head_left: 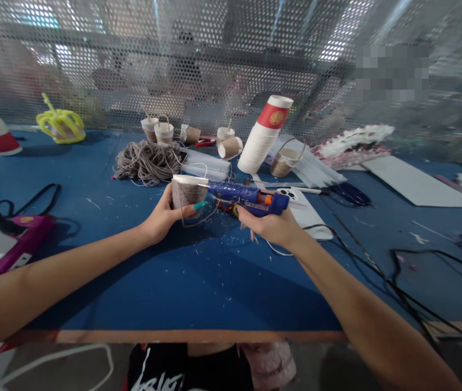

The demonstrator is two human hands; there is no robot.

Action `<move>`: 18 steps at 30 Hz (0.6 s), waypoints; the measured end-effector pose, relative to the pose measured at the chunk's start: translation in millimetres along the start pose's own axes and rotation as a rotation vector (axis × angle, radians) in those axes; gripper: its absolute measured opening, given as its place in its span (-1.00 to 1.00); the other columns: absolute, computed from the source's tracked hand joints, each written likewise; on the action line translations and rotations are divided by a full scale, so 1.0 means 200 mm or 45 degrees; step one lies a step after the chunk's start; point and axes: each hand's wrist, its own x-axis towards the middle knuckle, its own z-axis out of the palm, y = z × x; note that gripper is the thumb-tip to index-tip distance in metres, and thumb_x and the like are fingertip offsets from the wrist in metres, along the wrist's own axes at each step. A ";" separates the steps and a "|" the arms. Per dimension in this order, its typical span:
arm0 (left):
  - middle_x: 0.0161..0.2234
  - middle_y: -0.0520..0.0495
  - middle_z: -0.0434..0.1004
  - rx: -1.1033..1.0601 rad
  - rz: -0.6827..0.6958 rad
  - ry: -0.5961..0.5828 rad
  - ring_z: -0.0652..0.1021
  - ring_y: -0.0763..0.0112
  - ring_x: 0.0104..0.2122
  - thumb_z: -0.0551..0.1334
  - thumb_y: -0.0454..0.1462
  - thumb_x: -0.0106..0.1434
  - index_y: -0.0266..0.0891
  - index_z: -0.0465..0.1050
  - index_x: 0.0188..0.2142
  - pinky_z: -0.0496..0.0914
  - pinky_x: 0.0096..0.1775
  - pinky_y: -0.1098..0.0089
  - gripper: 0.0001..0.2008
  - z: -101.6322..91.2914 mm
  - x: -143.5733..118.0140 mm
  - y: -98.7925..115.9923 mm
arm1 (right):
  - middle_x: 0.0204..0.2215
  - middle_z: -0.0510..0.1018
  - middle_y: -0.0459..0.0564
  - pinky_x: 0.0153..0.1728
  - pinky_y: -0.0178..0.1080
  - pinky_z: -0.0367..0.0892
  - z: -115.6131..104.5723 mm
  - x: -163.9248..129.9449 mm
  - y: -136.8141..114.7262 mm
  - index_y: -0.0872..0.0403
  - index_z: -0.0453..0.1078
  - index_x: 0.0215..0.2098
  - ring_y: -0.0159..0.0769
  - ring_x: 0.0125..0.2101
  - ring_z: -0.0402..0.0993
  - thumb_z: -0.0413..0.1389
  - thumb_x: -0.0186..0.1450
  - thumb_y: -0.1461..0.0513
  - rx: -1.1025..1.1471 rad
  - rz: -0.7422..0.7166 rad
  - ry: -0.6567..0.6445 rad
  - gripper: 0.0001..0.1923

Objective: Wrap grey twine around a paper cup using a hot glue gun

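My left hand (164, 218) is wrapped round a paper cup (190, 194) wound with grey-brown cord, its white rim still bare. A loose end of cord loops below the cup. In my right hand (269, 225) is a blue hot glue gun (239, 194) with an orange part near its back. The gun's nozzle points left and meets the cup's side just under the rim; whether glue is coming out is too small to tell. Behind the cup lies a tangled heap of grey cord (147, 162).
A leaning stack of paper cups (261, 136) stands behind the gun. Small cord-wrapped cups (163, 132) line the back by a perforated metal screen (198, 65). Clear glue sticks (206, 164), a white phone (296, 203), black cables (378, 269) and a magenta glue gun (14, 244) lie around.
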 end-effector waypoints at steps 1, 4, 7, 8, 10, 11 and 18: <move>-0.05 -0.12 0.50 -0.001 0.006 -0.003 0.50 0.12 0.00 0.51 -0.20 -0.11 -0.18 0.33 -0.01 0.39 0.06 0.13 -0.33 0.00 0.00 0.00 | -0.64 0.26 -0.15 -0.52 -0.23 0.24 0.00 0.00 0.00 0.00 0.22 -0.56 -0.33 -0.55 0.26 0.12 0.10 0.32 0.014 0.025 0.001 -0.83; -0.04 -0.14 0.51 0.007 0.022 -0.015 0.50 0.11 0.00 0.50 -0.19 -0.10 -0.18 0.35 0.00 0.39 0.06 0.13 -0.34 0.00 0.00 0.00 | -0.64 0.27 -0.15 -0.53 -0.23 0.23 -0.01 0.00 -0.02 0.00 0.19 -0.58 -0.35 -0.56 0.26 0.12 0.09 0.31 0.031 0.050 -0.028 -0.81; -0.06 -0.14 0.53 -0.008 0.010 -0.022 0.51 0.11 -0.01 0.50 -0.18 -0.10 -0.19 0.35 0.00 0.40 0.05 0.14 -0.34 0.00 0.00 0.01 | -0.66 0.29 -0.16 -0.57 -0.25 0.20 -0.02 0.00 -0.04 0.00 0.15 -0.60 -0.38 -0.60 0.24 0.11 0.09 0.29 0.082 0.071 -0.036 -0.79; -0.06 -0.13 0.53 -0.021 0.001 -0.023 0.52 0.12 -0.01 0.51 -0.19 -0.11 -0.19 0.36 -0.01 0.41 0.05 0.15 -0.34 0.00 0.00 0.01 | -0.67 0.29 -0.17 -0.58 -0.25 0.19 -0.02 0.00 -0.04 0.00 0.14 -0.61 -0.39 -0.61 0.24 0.11 0.09 0.29 0.103 0.079 -0.035 -0.78; -0.08 -0.12 0.55 -0.054 -0.018 -0.025 0.54 0.14 -0.04 0.51 -0.20 -0.13 -0.19 0.37 -0.04 0.42 0.05 0.16 -0.35 0.00 0.00 0.01 | -0.68 0.28 -0.18 -0.59 -0.26 0.17 -0.02 0.00 -0.04 0.00 0.12 -0.62 -0.40 -0.63 0.22 0.12 0.06 0.29 0.131 0.093 -0.042 -0.77; -0.09 -0.11 0.55 -0.068 -0.025 -0.028 0.55 0.15 -0.05 0.52 -0.21 -0.14 -0.19 0.38 -0.05 0.43 0.05 0.17 -0.37 0.00 0.00 0.01 | -0.69 0.28 -0.19 -0.60 -0.27 0.17 -0.02 0.00 -0.04 0.00 0.12 -0.63 -0.41 -0.63 0.22 0.13 0.05 0.30 0.134 0.096 -0.047 -0.76; -0.13 -0.09 0.58 -0.138 -0.036 -0.083 0.58 0.19 -0.10 0.48 -0.23 -0.09 -0.18 0.39 -0.08 0.47 -0.03 0.21 -0.44 -0.01 0.01 0.00 | -0.68 0.32 -0.17 -0.58 -0.26 0.20 -0.02 -0.01 -0.04 0.00 0.14 -0.62 -0.39 -0.62 0.26 0.10 0.09 0.28 0.097 0.071 -0.039 -0.79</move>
